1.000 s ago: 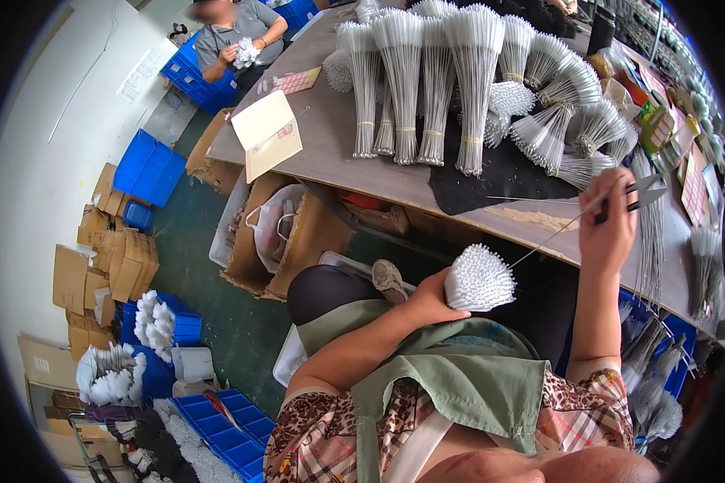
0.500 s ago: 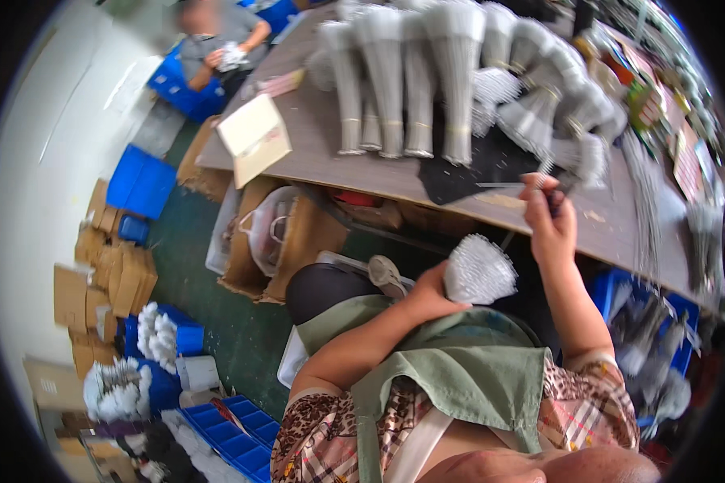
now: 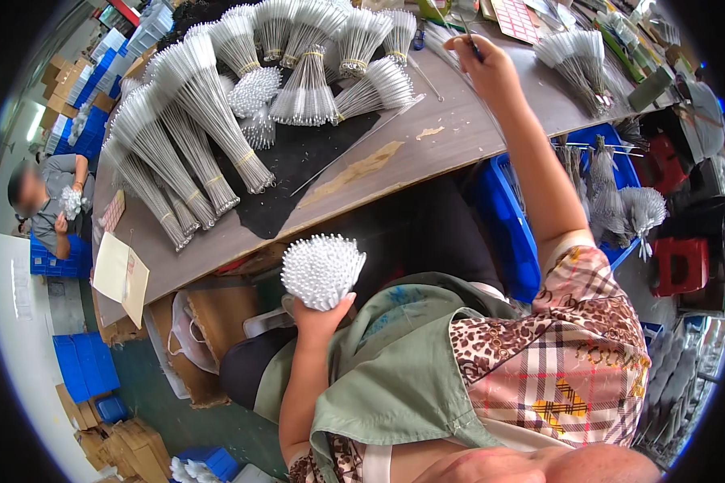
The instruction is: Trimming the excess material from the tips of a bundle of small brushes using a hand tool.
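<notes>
My left hand (image 3: 321, 315) grips a round bunch of white-tipped wire brushes (image 3: 322, 269), held upright below the table's near edge. My right hand (image 3: 482, 66) reaches out over the wooden table (image 3: 451, 137) and pinches a thin dark wire brush (image 3: 469, 36) near the far side. Several tied bundles of long white brushes (image 3: 193, 129) lie fanned across the table's left and middle, partly on a black mat (image 3: 298, 165).
A blue crate (image 3: 507, 225) with more brushes sits under the table on the right. Cardboard boxes (image 3: 193, 338) and blue bins (image 3: 76, 370) stand on the green floor at left. Another person (image 3: 48, 197) sits at far left holding brushes. A red stool (image 3: 677, 266) is at right.
The view has swung and tilted. My right hand has reached farther across the table, still pinching a thin brush. My left hand keeps holding the white bunch.
</notes>
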Demonstrator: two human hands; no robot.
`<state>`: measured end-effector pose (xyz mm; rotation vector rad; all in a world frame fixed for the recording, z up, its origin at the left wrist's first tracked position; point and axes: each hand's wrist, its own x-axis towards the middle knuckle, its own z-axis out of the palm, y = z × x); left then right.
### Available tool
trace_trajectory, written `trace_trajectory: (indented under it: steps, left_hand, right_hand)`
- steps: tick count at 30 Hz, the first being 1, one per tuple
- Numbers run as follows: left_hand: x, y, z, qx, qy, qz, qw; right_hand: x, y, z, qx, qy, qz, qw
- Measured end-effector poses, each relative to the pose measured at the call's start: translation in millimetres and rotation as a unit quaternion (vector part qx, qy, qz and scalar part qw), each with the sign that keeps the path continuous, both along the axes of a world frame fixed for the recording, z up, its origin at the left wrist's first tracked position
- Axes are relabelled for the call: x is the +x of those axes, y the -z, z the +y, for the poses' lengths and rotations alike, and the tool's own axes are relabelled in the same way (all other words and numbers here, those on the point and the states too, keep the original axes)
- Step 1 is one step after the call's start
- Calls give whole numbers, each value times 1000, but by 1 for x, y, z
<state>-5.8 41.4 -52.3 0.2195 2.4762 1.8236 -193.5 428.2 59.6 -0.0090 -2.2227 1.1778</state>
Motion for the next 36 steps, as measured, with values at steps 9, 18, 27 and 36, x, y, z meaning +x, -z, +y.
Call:
trace_trajectory:
  steps: [9,18,27,36]
  left_hand:
    - [-9,17,-8,-11,-91,52,994]
    - [-6,-4,9,-44,-130,93,986]
    - [-8,-8,-18,-44,32,115,992]
    - [-13,-2,-16,-193,41,169,966]
  right_hand:
    - [18,28,-22,34,-42,-109,993]
    - [131,109,-242,-223,-412,-202,860]
    - [131,113,-239,-450,-535,-256,667]
    - [126,130,-232,-400,-564,-294,660]
